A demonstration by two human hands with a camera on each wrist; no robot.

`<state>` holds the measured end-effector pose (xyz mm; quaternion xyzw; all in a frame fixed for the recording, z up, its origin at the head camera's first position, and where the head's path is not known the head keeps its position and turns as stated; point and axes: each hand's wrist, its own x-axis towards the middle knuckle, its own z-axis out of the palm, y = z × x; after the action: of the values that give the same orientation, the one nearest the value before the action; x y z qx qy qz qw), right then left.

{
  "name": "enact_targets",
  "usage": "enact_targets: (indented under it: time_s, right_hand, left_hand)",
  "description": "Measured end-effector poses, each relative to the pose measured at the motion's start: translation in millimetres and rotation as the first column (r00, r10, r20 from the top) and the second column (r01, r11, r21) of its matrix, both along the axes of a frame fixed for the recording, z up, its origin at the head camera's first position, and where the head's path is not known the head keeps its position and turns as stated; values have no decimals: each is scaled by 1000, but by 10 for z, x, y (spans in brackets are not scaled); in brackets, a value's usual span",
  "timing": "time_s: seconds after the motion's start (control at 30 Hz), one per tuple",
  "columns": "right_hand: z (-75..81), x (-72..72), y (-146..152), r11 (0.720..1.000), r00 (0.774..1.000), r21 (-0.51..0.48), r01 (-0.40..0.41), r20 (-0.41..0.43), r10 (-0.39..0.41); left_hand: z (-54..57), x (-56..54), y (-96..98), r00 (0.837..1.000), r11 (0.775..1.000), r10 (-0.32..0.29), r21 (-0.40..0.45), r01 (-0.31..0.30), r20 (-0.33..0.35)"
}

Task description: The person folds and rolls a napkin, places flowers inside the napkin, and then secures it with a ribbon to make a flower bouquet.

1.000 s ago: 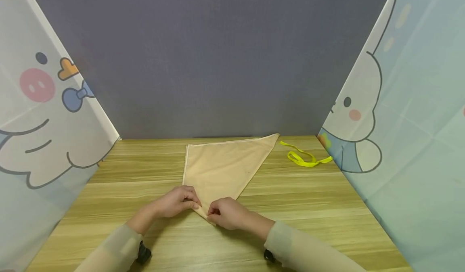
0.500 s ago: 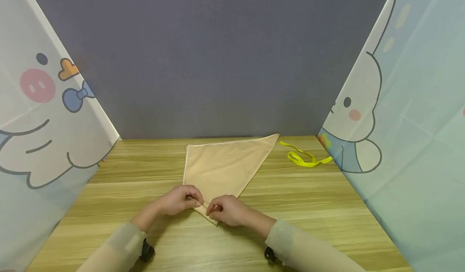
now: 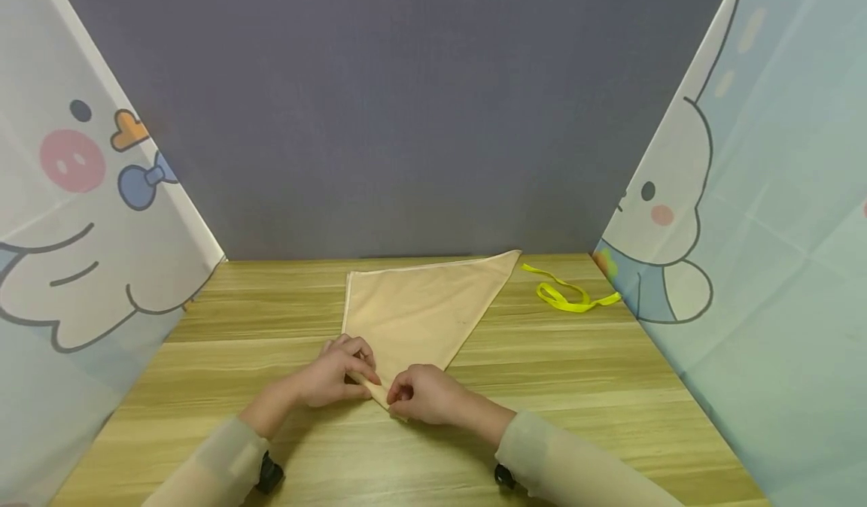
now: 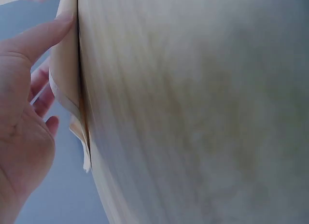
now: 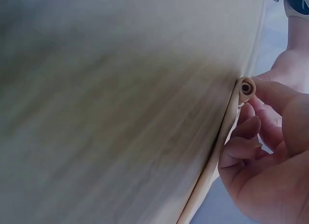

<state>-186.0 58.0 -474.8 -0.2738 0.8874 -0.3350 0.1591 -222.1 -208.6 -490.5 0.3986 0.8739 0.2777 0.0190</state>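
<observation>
A peach cloth [image 3: 420, 308] lies flat on the wooden table, its near-left edge wound into a narrow roll [image 4: 66, 64]. My left hand [image 3: 333, 375] holds the left part of that roll, thumb on the near side and fingers over the far side. At the roll's near end, my right hand [image 3: 430, 396] pinches it between thumb and fingers. The right wrist view shows the spiral end of the roll [image 5: 247, 89] by the right thumb. Toward the left end, the roll opens into a looser flap in the left wrist view.
A yellow ribbon [image 3: 569, 300] lies looped to the right of the cloth, near the table's back right. A grey panel [image 3: 406, 116] stands behind the table [image 3: 650, 402]. Cartoon-printed sheets [image 3: 101, 266] flank both sides.
My left hand has lifted and spread its fingers slightly along the roll, toward the far left. My right hand has shifted only a little at the near end. The ribbon has stayed put.
</observation>
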Motion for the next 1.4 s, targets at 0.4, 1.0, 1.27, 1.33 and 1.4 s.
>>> enact_targets:
  time_s: [0.4,1.0,1.27,1.33,1.4]
  right_hand:
    - [-3,78,60,998,999,64,-16,30,14]
    - [43,146,12,987,999,162,-14,-38,20]
    - [30,135,39,991,999,129,-23,-30,27]
    - [35,137,49,993,999,112,-24,-28,27]
    - [43,140,60,995,999,97,-21,-26,24]
  left_hand:
    - [23,118,162,997,997,-69,23,68,33]
    - [-19,71,107,963,989,-136,91,118,233]
    - [-7,79,91,955,987,-143,107,118,260]
    - [-2,78,91,958,988,-142,102,120,250]
    - [5,75,90,964,988,-144,90,126,225]
